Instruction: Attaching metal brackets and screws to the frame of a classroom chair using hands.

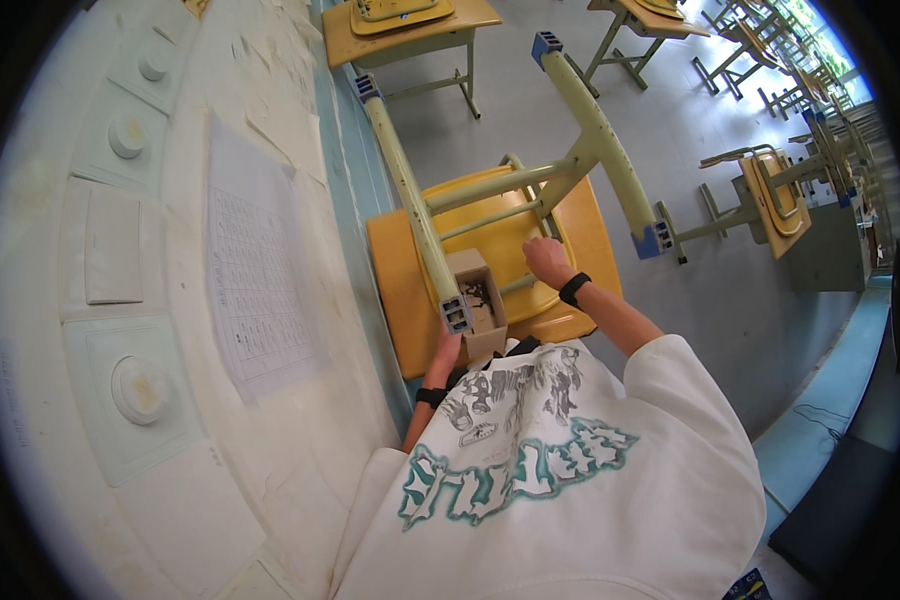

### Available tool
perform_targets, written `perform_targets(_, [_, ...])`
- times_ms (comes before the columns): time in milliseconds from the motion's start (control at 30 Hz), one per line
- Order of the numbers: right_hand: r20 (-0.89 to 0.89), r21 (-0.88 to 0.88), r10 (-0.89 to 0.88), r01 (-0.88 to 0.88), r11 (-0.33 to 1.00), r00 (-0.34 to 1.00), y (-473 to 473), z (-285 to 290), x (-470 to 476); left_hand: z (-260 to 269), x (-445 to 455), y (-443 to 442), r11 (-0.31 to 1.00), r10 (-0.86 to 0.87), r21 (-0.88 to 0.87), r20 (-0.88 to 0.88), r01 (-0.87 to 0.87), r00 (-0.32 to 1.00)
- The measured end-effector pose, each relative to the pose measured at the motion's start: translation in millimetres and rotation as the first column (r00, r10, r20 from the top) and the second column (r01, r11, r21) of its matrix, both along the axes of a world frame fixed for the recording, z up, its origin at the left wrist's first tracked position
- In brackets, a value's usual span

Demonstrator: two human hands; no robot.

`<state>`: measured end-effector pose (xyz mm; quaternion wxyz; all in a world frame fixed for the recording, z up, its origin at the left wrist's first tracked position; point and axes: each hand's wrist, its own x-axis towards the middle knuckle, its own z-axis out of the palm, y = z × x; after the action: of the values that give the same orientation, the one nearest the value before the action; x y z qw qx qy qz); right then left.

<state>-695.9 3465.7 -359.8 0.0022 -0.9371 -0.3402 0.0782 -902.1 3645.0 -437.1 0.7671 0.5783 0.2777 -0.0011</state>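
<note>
A yellow chair (495,214) lies upside down on a wooden desk (394,259), its pale green metal legs (604,135) pointing up toward me. Blue plastic caps (649,240) sit on the leg ends. Between the left leg and the seat stands an open cardboard box (484,326) with small dark pieces inside. My left hand (450,341) is at the box's near left side, its fingers mostly hidden by the box and a leg end. Over the chair's right side, my right hand (549,262) has curled fingers; anything inside them is hidden.
A white wall with peeling paint, switch plates (139,390) and a posted printed sheet (259,285) runs close on my left. Another desk with an upturned chair (412,30) stands ahead. More desks and chairs (772,187) fill the right side. A blue ledge (817,420) curves at lower right.
</note>
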Motion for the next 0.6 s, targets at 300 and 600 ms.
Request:
perform_targets(300, [-0.416,0.471,0.327,-0.106,0.876,0.848,43,82,-68,13,2,12,0.962,-0.266,0.016,-0.15,0.271,0.952])
perform_targets(600, [-0.072,0.576,-0.068,0.097,0.812,0.995,62,36,32,-1,-14,21,0.996,-0.08,0.036,-0.073,0.083,0.994])
